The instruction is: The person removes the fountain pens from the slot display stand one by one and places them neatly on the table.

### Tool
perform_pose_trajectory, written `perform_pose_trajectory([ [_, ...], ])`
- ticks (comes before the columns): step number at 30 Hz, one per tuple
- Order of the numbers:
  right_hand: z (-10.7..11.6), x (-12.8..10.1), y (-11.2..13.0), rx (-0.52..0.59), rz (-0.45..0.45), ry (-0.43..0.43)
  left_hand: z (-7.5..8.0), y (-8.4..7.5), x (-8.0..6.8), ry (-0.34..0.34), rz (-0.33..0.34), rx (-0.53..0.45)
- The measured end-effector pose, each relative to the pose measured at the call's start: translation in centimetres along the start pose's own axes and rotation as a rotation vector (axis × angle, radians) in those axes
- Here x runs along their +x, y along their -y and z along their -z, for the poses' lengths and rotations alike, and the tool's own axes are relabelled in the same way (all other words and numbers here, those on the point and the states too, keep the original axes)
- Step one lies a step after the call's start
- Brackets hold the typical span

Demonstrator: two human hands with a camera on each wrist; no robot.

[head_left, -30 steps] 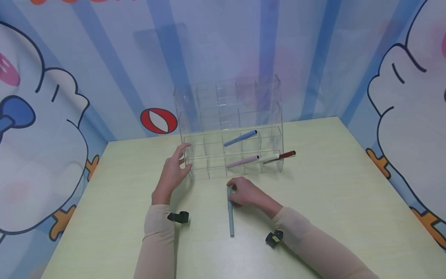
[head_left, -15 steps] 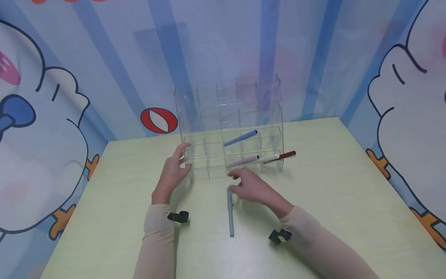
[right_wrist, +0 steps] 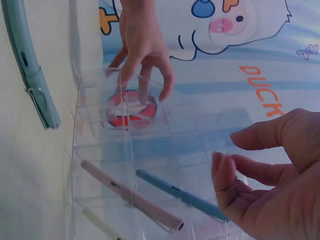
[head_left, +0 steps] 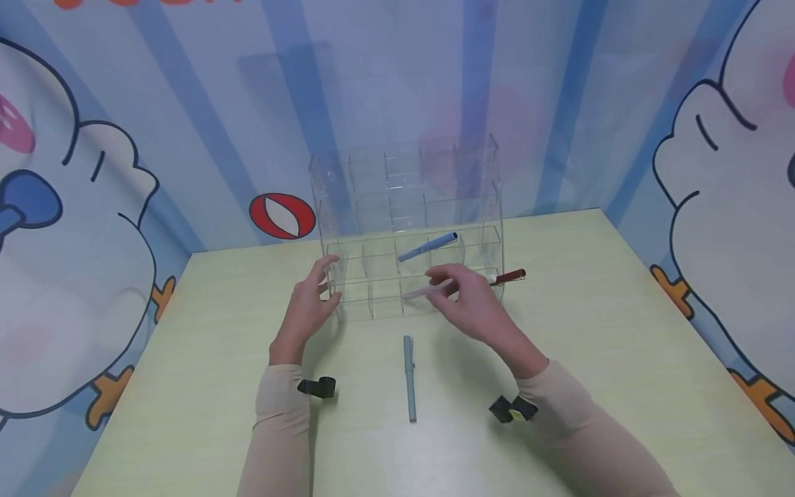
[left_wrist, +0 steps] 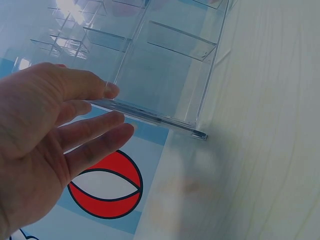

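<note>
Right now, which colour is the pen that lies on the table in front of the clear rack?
The pen is grey-green, clearest in the head view.

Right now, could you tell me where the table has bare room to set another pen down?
Bare table lies right of the clear rack, and left of the left hand. It is crowded between the hands, around the grey pen before the rack.

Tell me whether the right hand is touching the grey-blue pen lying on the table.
Apart. The head view shows the right hand up by the clear organizer, with bare table between it and the grey-blue pen.
</note>
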State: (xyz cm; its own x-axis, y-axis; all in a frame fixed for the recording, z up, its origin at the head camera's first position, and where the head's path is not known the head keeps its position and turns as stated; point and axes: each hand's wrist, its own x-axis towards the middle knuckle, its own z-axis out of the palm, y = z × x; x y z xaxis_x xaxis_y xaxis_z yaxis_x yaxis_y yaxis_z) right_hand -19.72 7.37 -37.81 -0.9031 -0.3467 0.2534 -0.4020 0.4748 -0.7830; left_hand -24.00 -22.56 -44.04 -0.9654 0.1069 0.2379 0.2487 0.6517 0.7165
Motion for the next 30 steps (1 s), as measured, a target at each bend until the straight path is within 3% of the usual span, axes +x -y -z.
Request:
perform_pose_trajectory([
  [7, 0.9, 0.8, -0.7, 0.014, 0.103, -0.190, 0.0, 0.1, 0.2, 0.004, -0.007, -0.018],
  [19, 0.8, 2.4, -1.8, -0.022, 0.144, -0.412, -0.1, 0.3, 0.1, 0.006, -0.007, -0.027],
  [30, 1.1, 4.3, -2.4, -0.049, 0.041, -0.428, -0.1, 0.3, 0.0, 0.006, -0.029, -0.024],
])
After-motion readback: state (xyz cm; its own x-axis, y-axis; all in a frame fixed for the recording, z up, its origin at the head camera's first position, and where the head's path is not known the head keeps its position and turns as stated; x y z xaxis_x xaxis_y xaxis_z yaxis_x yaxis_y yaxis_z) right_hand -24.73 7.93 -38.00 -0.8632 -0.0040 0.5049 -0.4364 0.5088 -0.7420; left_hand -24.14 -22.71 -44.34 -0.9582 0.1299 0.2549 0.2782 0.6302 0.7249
